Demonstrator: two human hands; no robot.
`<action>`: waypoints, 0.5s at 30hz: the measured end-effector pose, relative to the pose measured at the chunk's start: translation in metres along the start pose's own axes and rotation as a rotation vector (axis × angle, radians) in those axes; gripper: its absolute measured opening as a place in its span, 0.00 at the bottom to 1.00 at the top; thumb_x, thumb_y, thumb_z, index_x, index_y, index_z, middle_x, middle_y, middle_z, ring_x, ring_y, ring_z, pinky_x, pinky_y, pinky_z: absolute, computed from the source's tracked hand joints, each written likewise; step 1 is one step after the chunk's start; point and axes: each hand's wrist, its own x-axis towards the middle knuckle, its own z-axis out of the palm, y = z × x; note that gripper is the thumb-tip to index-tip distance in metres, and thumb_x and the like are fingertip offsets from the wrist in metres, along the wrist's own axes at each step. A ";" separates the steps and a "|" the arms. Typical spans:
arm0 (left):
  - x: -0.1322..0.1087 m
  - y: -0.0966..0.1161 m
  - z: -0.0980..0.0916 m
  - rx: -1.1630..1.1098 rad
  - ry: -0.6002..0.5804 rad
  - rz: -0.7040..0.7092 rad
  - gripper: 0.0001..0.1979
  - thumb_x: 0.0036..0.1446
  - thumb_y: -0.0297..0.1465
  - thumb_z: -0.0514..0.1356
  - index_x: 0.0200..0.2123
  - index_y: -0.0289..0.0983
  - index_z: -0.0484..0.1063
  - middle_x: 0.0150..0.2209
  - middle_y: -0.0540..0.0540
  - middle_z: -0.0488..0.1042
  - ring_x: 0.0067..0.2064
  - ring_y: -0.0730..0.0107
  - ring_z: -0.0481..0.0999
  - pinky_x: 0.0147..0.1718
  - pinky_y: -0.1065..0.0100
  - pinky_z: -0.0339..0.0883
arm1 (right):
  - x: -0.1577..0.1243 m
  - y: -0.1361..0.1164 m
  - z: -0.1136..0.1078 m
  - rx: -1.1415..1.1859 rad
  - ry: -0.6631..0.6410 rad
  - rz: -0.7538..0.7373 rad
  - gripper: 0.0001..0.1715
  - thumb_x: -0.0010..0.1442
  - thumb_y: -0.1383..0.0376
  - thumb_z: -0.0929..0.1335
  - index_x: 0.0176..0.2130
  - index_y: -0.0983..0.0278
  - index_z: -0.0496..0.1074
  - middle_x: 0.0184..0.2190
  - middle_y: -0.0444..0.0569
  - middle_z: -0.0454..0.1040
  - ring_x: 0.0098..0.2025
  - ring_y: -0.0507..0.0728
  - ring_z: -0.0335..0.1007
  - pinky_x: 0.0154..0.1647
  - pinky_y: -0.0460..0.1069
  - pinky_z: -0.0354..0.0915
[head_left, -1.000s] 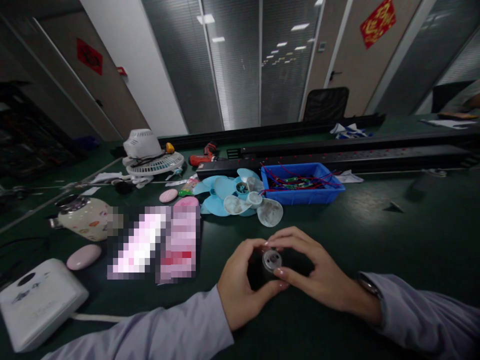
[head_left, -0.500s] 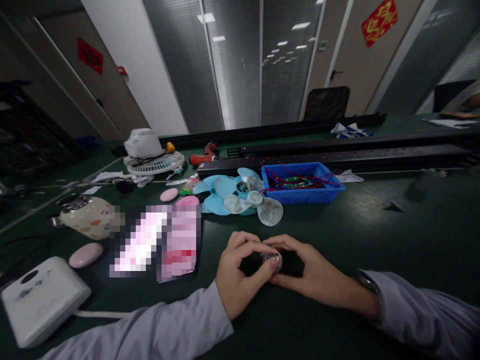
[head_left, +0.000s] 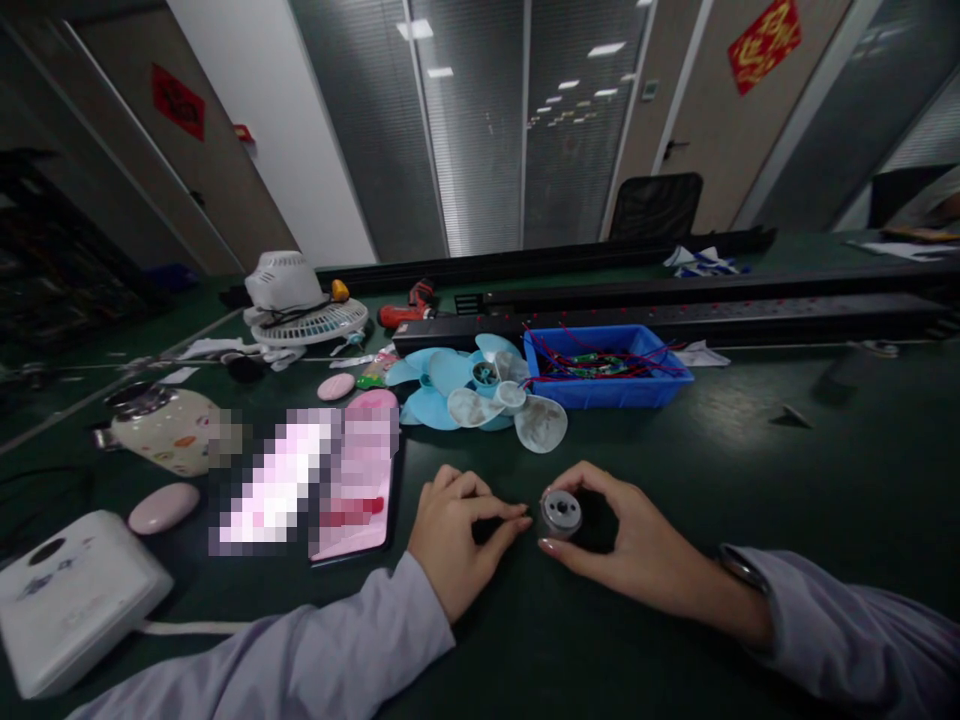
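Observation:
My right hand (head_left: 626,525) grips a small grey metal cylinder (head_left: 561,513) that looks like a little motor, thumb on its near side and fingers on its far side. Its round end faces up, with a dark centre and small holes. Just left of it, my left hand (head_left: 457,535) is closed in a pinch, thumb and fingertips nearly together. Whatever sits in that pinch, if anything, is too small to make out. A narrow gap separates the left fingertips from the cylinder.
Fan blades (head_left: 450,385) and a blue bin (head_left: 622,390) of wires and green boards lie beyond my hands. To the left are a pink-screened phone (head_left: 352,540), a pink oval piece (head_left: 163,508) and a white box (head_left: 82,600). Farther back are a white fan (head_left: 300,310) and a red drill (head_left: 405,312).
My left hand has come away from the cylinder and moved a little left. The cylinder's top end now shows, held by my right hand alone.

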 end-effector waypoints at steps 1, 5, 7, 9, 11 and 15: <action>0.000 0.000 0.000 0.011 -0.011 0.001 0.07 0.56 0.40 0.62 0.36 0.50 0.80 0.29 0.47 0.73 0.36 0.63 0.67 0.32 0.62 0.55 | 0.000 0.000 0.000 -0.003 -0.002 0.000 0.16 0.52 0.65 0.73 0.40 0.61 0.69 0.38 0.45 0.74 0.40 0.56 0.71 0.43 0.52 0.67; -0.001 0.002 -0.001 -0.038 -0.003 -0.007 0.07 0.57 0.39 0.62 0.36 0.49 0.80 0.28 0.48 0.73 0.35 0.63 0.67 0.33 0.62 0.56 | 0.001 0.001 0.000 -0.002 -0.006 0.004 0.16 0.52 0.64 0.73 0.41 0.61 0.69 0.38 0.45 0.74 0.41 0.57 0.71 0.43 0.53 0.66; 0.000 0.004 -0.001 -0.114 0.080 -0.013 0.07 0.57 0.36 0.62 0.38 0.47 0.80 0.27 0.49 0.72 0.34 0.65 0.67 0.34 0.62 0.58 | 0.001 0.002 0.000 0.003 -0.006 0.004 0.16 0.52 0.63 0.74 0.41 0.61 0.69 0.39 0.45 0.74 0.41 0.57 0.71 0.43 0.53 0.66; 0.002 0.008 -0.001 -0.196 0.206 0.005 0.07 0.58 0.34 0.61 0.39 0.45 0.79 0.27 0.49 0.72 0.35 0.65 0.68 0.36 0.63 0.60 | 0.002 0.003 0.000 0.002 -0.008 -0.001 0.17 0.52 0.61 0.74 0.40 0.61 0.70 0.39 0.45 0.74 0.42 0.57 0.70 0.43 0.53 0.65; 0.005 0.014 0.001 -0.256 0.314 0.057 0.07 0.58 0.32 0.62 0.39 0.44 0.78 0.28 0.49 0.72 0.37 0.66 0.68 0.37 0.63 0.61 | 0.002 0.004 0.000 -0.007 -0.014 -0.015 0.18 0.51 0.58 0.75 0.39 0.61 0.70 0.38 0.45 0.74 0.41 0.57 0.70 0.42 0.53 0.65; 0.007 0.028 0.007 -0.314 0.343 0.151 0.06 0.57 0.29 0.63 0.38 0.42 0.78 0.29 0.49 0.72 0.37 0.67 0.68 0.37 0.65 0.62 | 0.002 0.006 0.001 -0.025 -0.009 -0.066 0.18 0.50 0.56 0.76 0.37 0.61 0.71 0.35 0.44 0.74 0.39 0.57 0.70 0.40 0.52 0.64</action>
